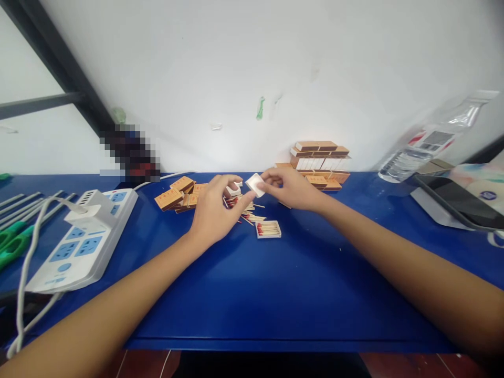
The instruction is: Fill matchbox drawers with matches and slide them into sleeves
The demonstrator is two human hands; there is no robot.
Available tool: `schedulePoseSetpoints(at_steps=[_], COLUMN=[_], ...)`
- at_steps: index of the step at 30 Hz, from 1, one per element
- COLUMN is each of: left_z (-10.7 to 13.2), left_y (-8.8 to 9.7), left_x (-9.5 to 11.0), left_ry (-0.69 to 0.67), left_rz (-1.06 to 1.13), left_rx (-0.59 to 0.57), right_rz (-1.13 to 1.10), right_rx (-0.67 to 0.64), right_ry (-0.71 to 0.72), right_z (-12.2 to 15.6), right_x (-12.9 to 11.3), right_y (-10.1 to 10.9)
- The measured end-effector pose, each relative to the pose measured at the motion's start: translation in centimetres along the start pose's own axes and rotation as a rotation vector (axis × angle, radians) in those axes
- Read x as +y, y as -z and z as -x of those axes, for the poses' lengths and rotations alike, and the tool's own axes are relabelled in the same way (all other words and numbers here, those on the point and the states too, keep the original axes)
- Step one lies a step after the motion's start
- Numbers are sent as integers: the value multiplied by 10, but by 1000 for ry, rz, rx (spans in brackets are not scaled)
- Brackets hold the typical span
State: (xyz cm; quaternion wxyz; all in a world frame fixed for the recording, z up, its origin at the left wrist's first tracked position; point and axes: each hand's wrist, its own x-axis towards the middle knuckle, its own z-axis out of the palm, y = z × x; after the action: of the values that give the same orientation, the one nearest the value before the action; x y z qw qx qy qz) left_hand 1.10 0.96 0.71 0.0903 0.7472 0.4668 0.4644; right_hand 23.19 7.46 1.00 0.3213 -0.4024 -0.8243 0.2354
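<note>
My right hand pinches a small white matchbox tray between thumb and fingers, tilted above the table. Close by on its left, my left hand is curved with thumb and index finger apart, over a heap of loose red-tipped matches. The thumb's tip comes near the white tray; whether it touches is unclear. Partly behind the left fingers shows another white box part. In front of the heap, a matchbox tray holding several matches lies flat on the blue table.
Orange matchboxes lie piled left of my left hand; more are stacked against the wall. A power strip with a white cable and green-handled scissors are at left. To the right are a plastic bottle and a phone.
</note>
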Motion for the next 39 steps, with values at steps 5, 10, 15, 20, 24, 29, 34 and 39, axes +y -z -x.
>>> schedulePoseSetpoints(at_steps=[5,10,15,20,24,29,34,39], left_z=[12,18,23,31,33,30,26,26], left_y=[2,3,7,9,8,8,8,6], left_x=[3,7,16,27,30,24,17,15], left_ry=[-360,-408,-285,-234,-235,-176,-133,-110], left_rz=[-128,-138,-80,-91,-85,-112,-106,-101], left_rx=[-313,-464,-564,-678,-710,-646,-603,-580], right_rz=[306,278,176,315,378,435,424,323], right_rx=[-15,57,-125,-207,-198,-177,-123,-105], right_ry=[-53,125,222,243,260,268,245,176], right_z=[-5,4,6,3,3,6,10,30], right_x=[36,13,-18,-17,-14,-14,-12,-19], right_y=[17,13,-3,-17,-20,-19,-3,21])
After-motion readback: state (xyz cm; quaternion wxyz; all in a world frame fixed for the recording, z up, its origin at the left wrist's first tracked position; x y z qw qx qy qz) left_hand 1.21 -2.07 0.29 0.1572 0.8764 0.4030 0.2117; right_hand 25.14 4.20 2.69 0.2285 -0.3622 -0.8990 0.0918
